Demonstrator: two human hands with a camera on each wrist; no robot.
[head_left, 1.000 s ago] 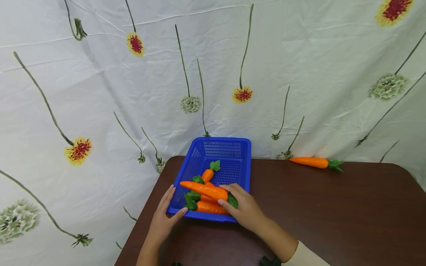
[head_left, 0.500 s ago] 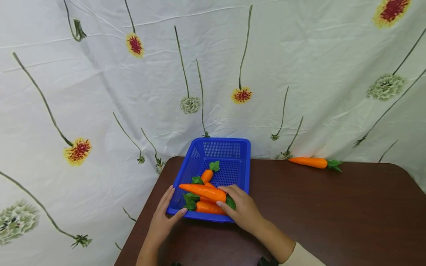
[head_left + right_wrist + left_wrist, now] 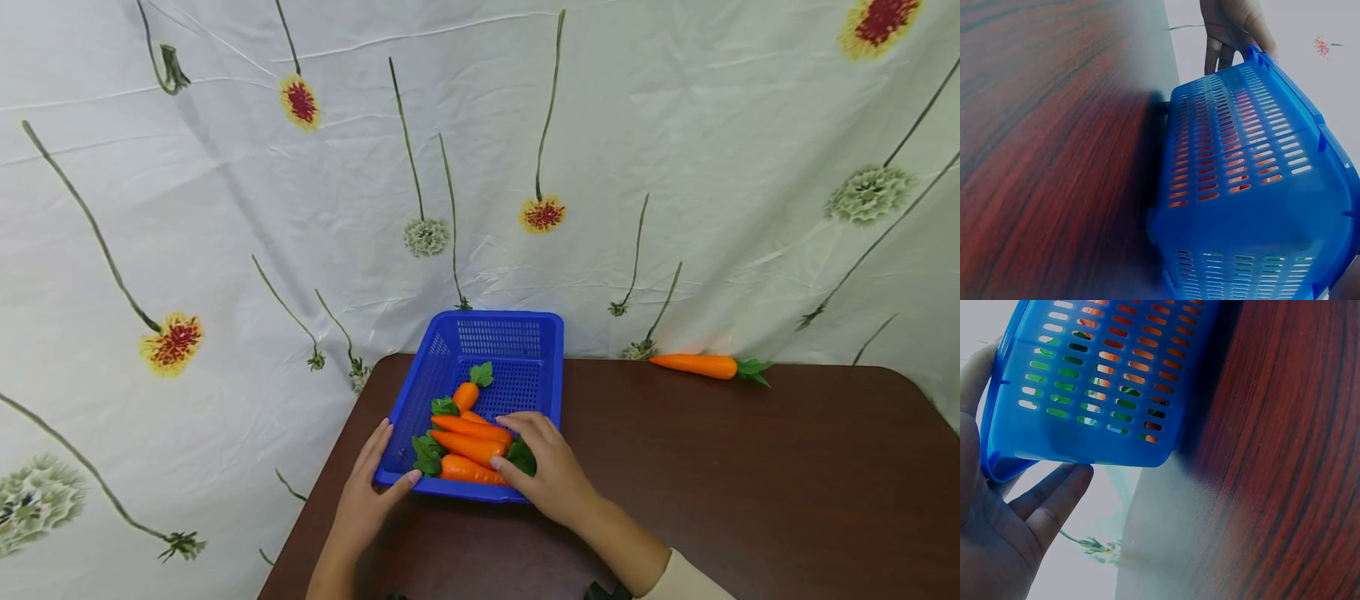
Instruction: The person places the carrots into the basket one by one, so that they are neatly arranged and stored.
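A blue plastic basket stands on the table, holding several orange carrots with green leaves. My left hand holds its near left corner, thumb at the front rim and fingers along the left side. In the left wrist view, the left hand's fingers lie against the basket's outer wall. My right hand is over the basket's near right part, thumb and fingers spread around the leafy end of a carrot that lies among the others. The right wrist view shows mainly the basket's perforated outside.
One more carrot lies at the back edge of the dark brown table, right of the basket. Behind the table hangs a white cloth printed with flowers. A dark object shows near my right sleeve.
The carrot in my right hand has come down from its tilted position above the pile and now lies among the others. My right thumb and fingers are slightly wider apart. The left hand stays at the corner.
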